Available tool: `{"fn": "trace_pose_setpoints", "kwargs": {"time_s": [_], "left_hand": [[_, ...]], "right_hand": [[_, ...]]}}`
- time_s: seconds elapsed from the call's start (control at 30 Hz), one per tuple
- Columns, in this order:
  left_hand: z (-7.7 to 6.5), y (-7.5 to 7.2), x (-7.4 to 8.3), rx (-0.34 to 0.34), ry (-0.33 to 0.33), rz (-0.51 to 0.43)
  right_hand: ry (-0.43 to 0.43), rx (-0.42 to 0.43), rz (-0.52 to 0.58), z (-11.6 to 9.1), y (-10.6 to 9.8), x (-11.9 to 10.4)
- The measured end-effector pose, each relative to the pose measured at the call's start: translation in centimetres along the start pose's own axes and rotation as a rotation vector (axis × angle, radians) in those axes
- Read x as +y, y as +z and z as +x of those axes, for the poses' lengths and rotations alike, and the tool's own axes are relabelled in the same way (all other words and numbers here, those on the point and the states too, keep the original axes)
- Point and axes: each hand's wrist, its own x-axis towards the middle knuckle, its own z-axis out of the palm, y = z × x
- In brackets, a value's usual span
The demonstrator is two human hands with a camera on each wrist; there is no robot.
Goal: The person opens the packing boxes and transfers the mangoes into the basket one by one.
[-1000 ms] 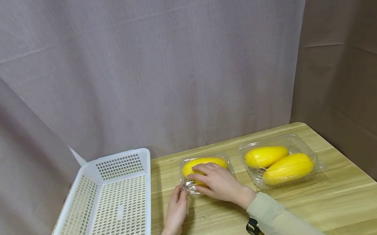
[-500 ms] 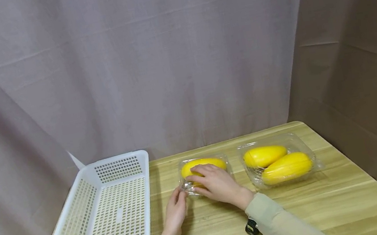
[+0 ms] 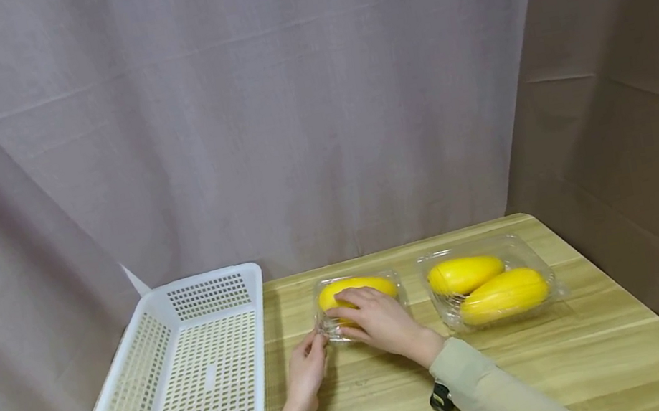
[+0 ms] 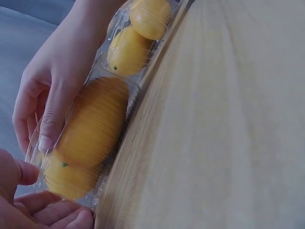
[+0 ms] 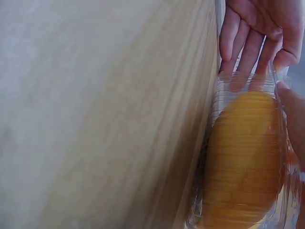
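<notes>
My right hand (image 3: 385,323) rests on the lid of a clear plastic clamshell box (image 3: 401,293), fingers spread and relaxed, thumb near its front edge. Inside lie two long yellow melon-like fruits (image 3: 361,286), one partly covered by that hand. At the box's front left corner, my left hand (image 3: 307,376) pinches the plastic edge. The left wrist view shows the left thumb (image 4: 28,172) at the lid's edge and its fingers lower down by the box's end. In the right wrist view, the left fingers (image 5: 250,52) reach behind that end of the box.
A second clear clamshell box (image 3: 515,247) with two yellow fruits (image 3: 504,295) stands to the right. On the left is a white perforated plastic basket (image 3: 262,333) with nothing in it. All rest on a wooden table (image 3: 621,346), with grey curtains (image 3: 313,106) behind.
The camera view shifts slightly. Both hands stay at the box in almost the same position, and the left fingertips move a little at its corner.
</notes>
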Motion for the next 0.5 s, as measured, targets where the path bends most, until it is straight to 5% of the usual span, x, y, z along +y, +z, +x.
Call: {"fn": "trace_pose_setpoints", "kwargs": {"time_s": [0.5], "left_hand": [[0.19,0.02,-0.12,-0.009,0.036,-0.072]], "right_hand": [[0.032,0.024,0.058,0.34,-0.2,0.09]]}}
